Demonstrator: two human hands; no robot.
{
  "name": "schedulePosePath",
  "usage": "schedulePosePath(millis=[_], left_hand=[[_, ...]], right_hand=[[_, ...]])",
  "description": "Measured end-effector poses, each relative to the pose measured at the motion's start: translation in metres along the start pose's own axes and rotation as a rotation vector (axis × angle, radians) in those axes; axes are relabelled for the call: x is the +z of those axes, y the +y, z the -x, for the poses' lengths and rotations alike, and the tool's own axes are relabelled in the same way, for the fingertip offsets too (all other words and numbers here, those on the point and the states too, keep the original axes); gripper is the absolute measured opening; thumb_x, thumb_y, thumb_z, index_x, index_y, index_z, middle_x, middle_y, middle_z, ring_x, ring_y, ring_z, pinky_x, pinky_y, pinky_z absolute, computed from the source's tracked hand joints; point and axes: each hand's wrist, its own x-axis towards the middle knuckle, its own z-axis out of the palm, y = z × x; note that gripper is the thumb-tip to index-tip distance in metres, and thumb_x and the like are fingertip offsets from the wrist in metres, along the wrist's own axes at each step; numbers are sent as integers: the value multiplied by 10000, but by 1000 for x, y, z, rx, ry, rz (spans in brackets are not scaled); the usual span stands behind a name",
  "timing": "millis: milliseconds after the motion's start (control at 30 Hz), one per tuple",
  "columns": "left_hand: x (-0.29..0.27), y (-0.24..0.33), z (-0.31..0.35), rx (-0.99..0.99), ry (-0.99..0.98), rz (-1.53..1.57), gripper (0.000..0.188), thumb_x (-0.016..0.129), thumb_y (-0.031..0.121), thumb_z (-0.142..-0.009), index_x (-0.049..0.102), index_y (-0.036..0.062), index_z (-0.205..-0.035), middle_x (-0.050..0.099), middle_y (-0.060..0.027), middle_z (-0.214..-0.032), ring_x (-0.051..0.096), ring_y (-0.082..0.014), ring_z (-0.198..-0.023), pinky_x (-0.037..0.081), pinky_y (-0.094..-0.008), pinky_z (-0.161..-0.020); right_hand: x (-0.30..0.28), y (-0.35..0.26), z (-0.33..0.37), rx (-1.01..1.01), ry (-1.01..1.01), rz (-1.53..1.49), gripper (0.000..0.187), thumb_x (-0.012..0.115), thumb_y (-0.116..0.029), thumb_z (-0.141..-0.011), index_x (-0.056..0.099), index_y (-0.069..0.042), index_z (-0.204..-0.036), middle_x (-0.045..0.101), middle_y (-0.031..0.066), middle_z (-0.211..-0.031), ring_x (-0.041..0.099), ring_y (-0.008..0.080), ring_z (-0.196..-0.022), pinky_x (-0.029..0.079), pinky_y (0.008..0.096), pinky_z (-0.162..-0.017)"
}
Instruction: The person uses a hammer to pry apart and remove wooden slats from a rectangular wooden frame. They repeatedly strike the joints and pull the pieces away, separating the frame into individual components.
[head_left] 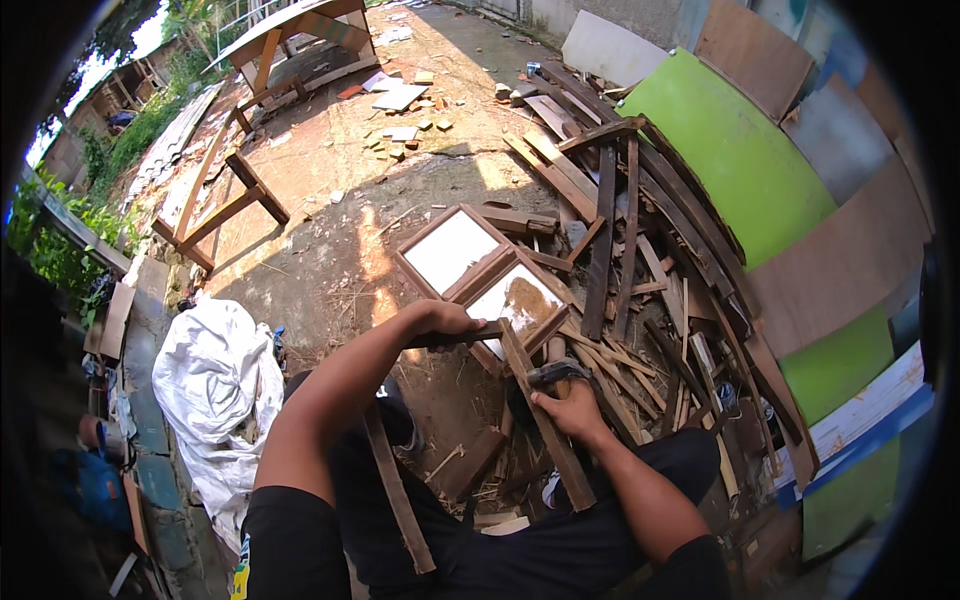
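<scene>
A narrow brown wooden frame lies across my lap, with two long side slats joined by a crosspiece. My left hand is closed around the crosspiece near its right corner. Beside the right slat, my right hand grips a dark hand tool; its kind is not clear, since my fingers cover part of it. The thumb of that hand lies close to the slat. Just beyond my hands, a wooden frame with two white panels rests on the ground, its nearer panel bearing a patch of brown dust.
Piled wooden strips lie to the right, beside leaning green boards and brown ones. A white sack is bunched on the left. Further off stand another wooden frame and a table, with scattered tile pieces near it.
</scene>
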Motion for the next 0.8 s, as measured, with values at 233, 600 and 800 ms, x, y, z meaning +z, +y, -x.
schedulePosePath(millis=[233, 600, 800], left_hand=[[17, -19, -36, 23, -51, 16, 630, 402, 582, -1082, 652, 8, -1010, 605, -84, -713, 613, -220, -604, 509, -403, -584], [11, -14, -37, 407, 8, -59, 481, 400, 396, -1117, 441, 232, -1567, 673, -217, -1260, 702, -301, -935, 554, -424, -823], [6, -13, -25, 331, 22, -89, 469, 430, 386, -1103, 504, 237, -1542, 651, -195, -1393, 650, -340, -1207, 494, -427, -1028]], right_hand=[[8, 14, 2, 181, -119, 44, 406, 849, -244, -809, 708, 8, -1095, 747, 132, -1037, 707, 248, -964, 543, 380, -883], [-7, -10, -29, 253, 10, 175, 269, 681, -134, -956, 694, 68, -1133, 748, 165, -939, 708, 252, -848, 539, 372, -787], [20, -33, -26, -390, -1, 419, 629, 572, -31, -991, 354, 5, -1580, 558, 308, -1396, 580, 476, -1247, 476, 438, -1043]])
